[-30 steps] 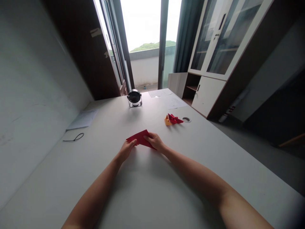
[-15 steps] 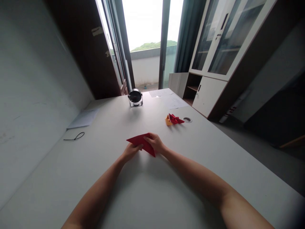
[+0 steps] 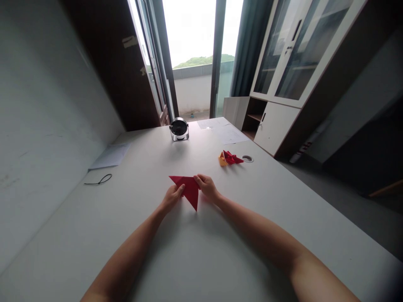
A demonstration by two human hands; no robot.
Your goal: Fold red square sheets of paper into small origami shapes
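Two hands on one folded red paper (image 3: 190, 188): left hand (image 3: 173, 196) pinches its left part, thumb on top; right hand (image 3: 206, 186) pinches its upper right corner, thumb on top. Paper lies between the hands, one tip reaching past the left thumb, another pointing back toward the wearer. Ahead and right of the right hand: red-and-orange folded paper (image 3: 231, 158), tape roll (image 3: 251, 160) just beside. Left of the left hand: black cord (image 3: 99, 183). Well ahead of both: round black-and-silver lamp (image 3: 179, 127)
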